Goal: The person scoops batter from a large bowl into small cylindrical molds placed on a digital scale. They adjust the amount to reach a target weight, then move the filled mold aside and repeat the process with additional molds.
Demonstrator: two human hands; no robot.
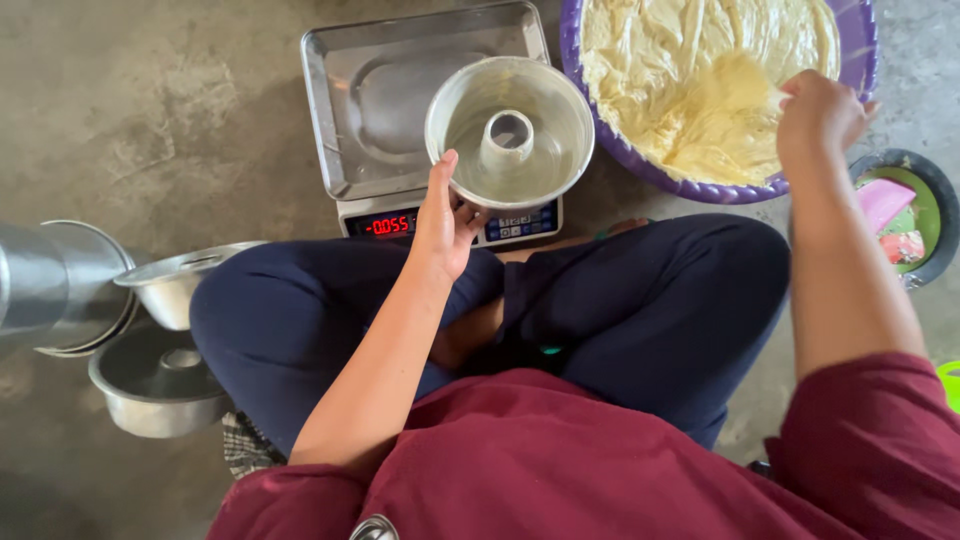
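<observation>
While your left hand grips the empty ring-shaped cake tin over the scale's tray, your right hand closes on batter in the purple basin (filling not begun); more tins wait at your left knee.

light: soft, even | shadows: faint | focus: sharp | edges: slightly stretched

Bare, mottled grey concrete floor in soft, even daylight.

Left hand gripping, right hand curled, both arms outstretched
</observation>
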